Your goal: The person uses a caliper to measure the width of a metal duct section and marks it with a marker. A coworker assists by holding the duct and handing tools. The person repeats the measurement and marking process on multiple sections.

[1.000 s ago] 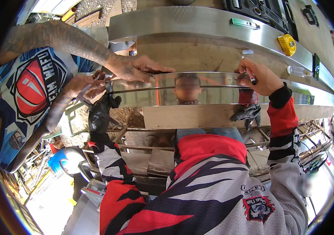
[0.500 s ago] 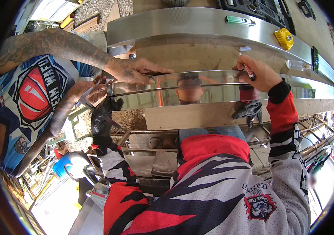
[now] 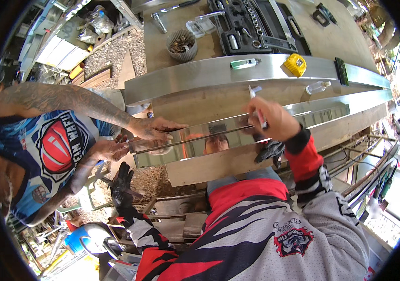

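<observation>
My bare right hand (image 3: 275, 121) is closed round a red-and-white marker (image 3: 261, 119), over a long, mirror-bright metal profile (image 3: 190, 146) with a dark lengthwise line. My left hand (image 3: 123, 185), in a black glove, hangs just below the profile's left end. Its fingers are stretched out, and a thin dark strip sticks out by the palm; whether that belongs to the glove I cannot tell. At the same end another person's hand (image 3: 150, 127) rests on the metal. That person's other hand (image 3: 108, 149) is close to the tip. An empty black glove (image 3: 271, 151) lies near my lap.
Beyond lies a wider brushed-metal profile (image 3: 176, 83) carrying a green-and-white tool (image 3: 245, 63), a yellow tape measure (image 3: 295, 64) and a dark phone-like slab (image 3: 341, 71). A small clear bottle (image 3: 318, 87) stands nearby. Farther back are a socket set case (image 3: 256, 28) and a ribbed bowl (image 3: 181, 45).
My view has shifted, and the profile now slants up to the right. My right hand has lifted with the marker and moved left. My left hand has come away from the profile's end, its fingers opening.
</observation>
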Available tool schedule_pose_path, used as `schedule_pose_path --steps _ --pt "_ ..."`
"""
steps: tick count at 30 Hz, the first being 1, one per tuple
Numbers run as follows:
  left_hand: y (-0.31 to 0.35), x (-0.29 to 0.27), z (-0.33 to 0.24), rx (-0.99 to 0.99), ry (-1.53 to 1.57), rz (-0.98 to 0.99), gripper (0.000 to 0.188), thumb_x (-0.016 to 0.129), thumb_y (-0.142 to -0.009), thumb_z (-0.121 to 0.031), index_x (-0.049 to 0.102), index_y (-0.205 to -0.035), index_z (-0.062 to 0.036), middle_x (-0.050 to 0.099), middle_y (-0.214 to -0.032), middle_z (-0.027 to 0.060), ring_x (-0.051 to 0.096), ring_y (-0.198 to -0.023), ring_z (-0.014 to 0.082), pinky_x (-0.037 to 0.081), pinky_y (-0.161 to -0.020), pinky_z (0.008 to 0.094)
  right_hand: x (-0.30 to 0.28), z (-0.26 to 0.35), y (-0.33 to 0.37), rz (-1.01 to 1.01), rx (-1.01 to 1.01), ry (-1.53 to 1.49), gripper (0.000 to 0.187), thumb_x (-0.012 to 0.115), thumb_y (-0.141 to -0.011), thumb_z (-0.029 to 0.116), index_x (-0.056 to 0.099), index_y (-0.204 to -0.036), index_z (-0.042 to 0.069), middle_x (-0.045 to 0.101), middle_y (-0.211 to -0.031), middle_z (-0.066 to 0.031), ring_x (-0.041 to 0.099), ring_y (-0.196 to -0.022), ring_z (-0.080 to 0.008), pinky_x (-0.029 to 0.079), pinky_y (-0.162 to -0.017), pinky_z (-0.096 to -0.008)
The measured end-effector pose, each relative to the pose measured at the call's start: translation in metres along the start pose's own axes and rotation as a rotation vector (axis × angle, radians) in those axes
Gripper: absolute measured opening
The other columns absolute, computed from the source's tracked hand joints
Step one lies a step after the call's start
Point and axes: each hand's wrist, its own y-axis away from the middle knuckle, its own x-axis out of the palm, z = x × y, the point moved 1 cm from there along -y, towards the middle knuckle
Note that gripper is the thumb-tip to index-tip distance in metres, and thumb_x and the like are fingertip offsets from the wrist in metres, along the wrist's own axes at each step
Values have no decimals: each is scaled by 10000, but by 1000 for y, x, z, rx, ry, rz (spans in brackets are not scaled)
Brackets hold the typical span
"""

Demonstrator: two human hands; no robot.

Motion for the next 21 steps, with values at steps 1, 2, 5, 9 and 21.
schedule_pose_path --steps 1,2,5,9,21 --pt "8 -1 -1 -1 -6 -3 270 516 -974 -139 709 -1112 -9 703 -1121 126 662 -1050 250 516 -977 409 4 16 5 23 -38 -67 341 710 -750 74 550 -1049 110 622 -772 -117 636 -729 -344 486 -647 -456" --pt "18 -2 -2 2 -24 1 271 514 -975 -140 710 -1111 -9 703 -1119 126 662 -1048 250 516 -977 409 14 33 8 71 -53 2 331 698 -736 63 554 -1029 119 629 -771 -107 639 -733 -337 483 -643 -456" --pt "44 3 -8 27 -72 15 274 509 -979 -143 711 -1107 -11 705 -1112 125 664 -1042 250 516 -976 409 38 58 5 209 -60 172 330 675 -716 60 548 -1012 135 622 -753 -73 638 -752 -325 478 -654 -449" --pt "71 11 -12 131 -124 109 279 501 -984 -148 714 -1102 -13 707 -1104 124 666 -1035 250 517 -974 410 32 43 18 179 -112 136 385 669 -708 49 552 -1065 136 624 -780 -74 635 -787 -331 484 -680 -448" --pt "166 178 -79 89 -167 -19 181 741 -856 -177 627 -834 -38 643 -737 104 603 -672 248 476 -641 387 -44 -129 -39 151 -592 712 457 801 -592 272 559 -965 168 649 -820 -22 642 -860 -301 483 -792 -428"
